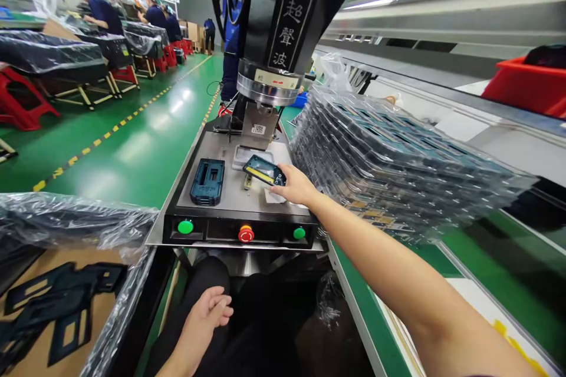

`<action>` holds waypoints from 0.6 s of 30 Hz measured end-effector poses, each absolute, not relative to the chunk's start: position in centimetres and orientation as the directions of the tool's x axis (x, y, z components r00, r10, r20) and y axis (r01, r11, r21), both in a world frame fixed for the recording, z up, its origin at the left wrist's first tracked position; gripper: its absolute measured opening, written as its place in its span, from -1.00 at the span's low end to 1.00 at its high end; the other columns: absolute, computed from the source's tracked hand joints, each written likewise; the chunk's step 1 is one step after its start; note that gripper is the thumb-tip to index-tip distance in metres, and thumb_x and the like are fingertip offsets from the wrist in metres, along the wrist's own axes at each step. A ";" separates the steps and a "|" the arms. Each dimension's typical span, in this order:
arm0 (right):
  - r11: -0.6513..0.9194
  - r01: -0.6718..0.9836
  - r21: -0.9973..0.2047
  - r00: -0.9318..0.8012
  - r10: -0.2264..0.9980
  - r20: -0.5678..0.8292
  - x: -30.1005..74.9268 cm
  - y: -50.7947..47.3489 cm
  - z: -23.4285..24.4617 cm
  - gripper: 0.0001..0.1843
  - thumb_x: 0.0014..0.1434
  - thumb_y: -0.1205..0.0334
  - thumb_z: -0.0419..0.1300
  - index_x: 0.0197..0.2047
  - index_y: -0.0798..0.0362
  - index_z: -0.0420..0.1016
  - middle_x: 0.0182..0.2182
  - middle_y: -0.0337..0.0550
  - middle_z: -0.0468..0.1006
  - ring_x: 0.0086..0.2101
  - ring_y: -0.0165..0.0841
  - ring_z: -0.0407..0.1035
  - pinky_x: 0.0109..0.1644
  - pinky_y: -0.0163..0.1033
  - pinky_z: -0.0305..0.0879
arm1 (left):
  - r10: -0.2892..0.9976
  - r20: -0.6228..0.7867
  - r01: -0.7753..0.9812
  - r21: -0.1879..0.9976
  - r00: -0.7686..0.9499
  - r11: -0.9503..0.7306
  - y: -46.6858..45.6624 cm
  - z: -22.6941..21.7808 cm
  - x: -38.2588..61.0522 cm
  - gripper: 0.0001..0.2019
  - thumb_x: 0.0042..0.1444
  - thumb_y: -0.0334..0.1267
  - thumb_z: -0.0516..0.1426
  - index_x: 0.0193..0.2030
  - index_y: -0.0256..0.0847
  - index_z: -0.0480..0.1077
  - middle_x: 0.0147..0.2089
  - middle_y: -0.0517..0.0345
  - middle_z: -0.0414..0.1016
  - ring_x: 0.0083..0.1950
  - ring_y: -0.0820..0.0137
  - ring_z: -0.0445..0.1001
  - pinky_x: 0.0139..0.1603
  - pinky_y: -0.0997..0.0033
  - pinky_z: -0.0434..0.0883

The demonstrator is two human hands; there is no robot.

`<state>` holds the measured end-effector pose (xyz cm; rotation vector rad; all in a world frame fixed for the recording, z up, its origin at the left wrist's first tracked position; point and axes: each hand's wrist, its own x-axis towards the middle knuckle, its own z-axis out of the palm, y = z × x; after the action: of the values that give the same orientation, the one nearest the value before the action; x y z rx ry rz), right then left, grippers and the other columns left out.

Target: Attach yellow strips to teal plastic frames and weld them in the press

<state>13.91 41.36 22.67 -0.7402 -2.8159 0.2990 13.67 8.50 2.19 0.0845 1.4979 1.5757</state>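
Observation:
My right hand (295, 185) grips the near right corner of a dark plastic frame (260, 168), which has a large window and a yellow strip along one side. The frame is tilted over the fixture (239, 156) under the machine's metal horn (257, 125). On the machine's base plate, left of the fixture, lies a dark blue plastic housing (207, 181) with slots in it. My left hand (211, 312) is above my lap, its fingers curled together, with nothing visible in them.
A black ultrasonic press (283, 17) towers ahead. Its front panel has green buttons (186, 227) and a red stop button (246, 234). Stacked plastic trays (398, 153) stand at right. A plastic-lined box (106, 330) at lower left holds dark frames. Several people work at far left.

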 end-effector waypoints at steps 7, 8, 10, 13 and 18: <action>0.759 0.545 -0.357 -0.817 0.576 -0.022 7.4 46.3 23.8 -0.35 -0.07 0.22 0.37 0.12 0.13 0.40 -0.03 -0.04 0.50 -0.02 -0.15 0.38 0.12 -0.12 0.26 | 0.627 -0.527 -0.598 0.793 -0.573 0.120 8.8 0.5 13.4 -0.30 -0.28 0.26 0.31 -0.12 -0.24 0.34 -0.28 -0.03 0.51 -0.37 0.28 0.48 -0.39 0.30 0.37; 0.755 0.541 -0.370 -0.822 0.568 -0.041 6.8 46.9 23.8 -0.35 -0.09 0.24 0.38 0.11 0.12 0.41 -0.07 -0.08 0.53 -0.05 -0.18 0.40 0.10 -0.14 0.28 | 0.627 -0.532 -0.611 0.784 -0.569 0.111 8.8 0.3 13.3 -0.29 -0.28 0.27 0.30 -0.12 -0.23 0.33 -0.29 -0.02 0.51 -0.38 0.28 0.48 -0.39 0.29 0.37; 0.752 0.528 -0.395 -0.834 0.546 -0.075 5.8 48.0 23.6 -0.37 -0.12 0.29 0.39 0.08 0.12 0.44 -0.15 -0.15 0.56 -0.12 -0.23 0.44 0.05 -0.20 0.33 | 0.628 -0.552 -0.637 0.763 -0.549 0.114 8.7 0.1 13.1 -0.29 -0.29 0.28 0.30 -0.12 -0.23 0.33 -0.28 -0.04 0.50 -0.37 0.26 0.48 -0.38 0.27 0.37; 0.738 0.515 -0.435 -0.845 0.522 -0.114 4.6 49.5 23.2 -0.39 -0.17 0.36 0.39 0.02 0.16 0.48 -0.21 -0.18 0.59 -0.19 -0.27 0.46 -0.04 -0.27 0.38 | 0.640 -0.573 -0.654 0.743 -0.511 0.143 8.7 0.3 12.7 -0.29 -0.30 0.26 0.31 -0.11 -0.23 0.34 -0.25 -0.09 0.50 -0.35 0.23 0.48 -0.36 0.25 0.37; 0.727 0.487 -0.484 -0.862 0.490 -0.131 3.5 50.8 22.3 -0.41 -0.21 0.36 0.42 -0.02 0.18 0.51 -0.18 -0.14 0.60 -0.16 -0.27 0.46 -0.01 -0.27 0.38 | 0.677 -0.586 -0.685 0.710 -0.446 0.164 8.8 0.8 12.0 -0.34 -0.31 0.20 0.33 -0.15 -0.20 0.36 -0.26 -0.05 0.48 -0.34 0.25 0.46 -0.34 0.25 0.36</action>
<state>3.50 50.83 22.28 -0.8246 -2.9135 0.8142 12.03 8.83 0.80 -0.0087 1.3205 1.5456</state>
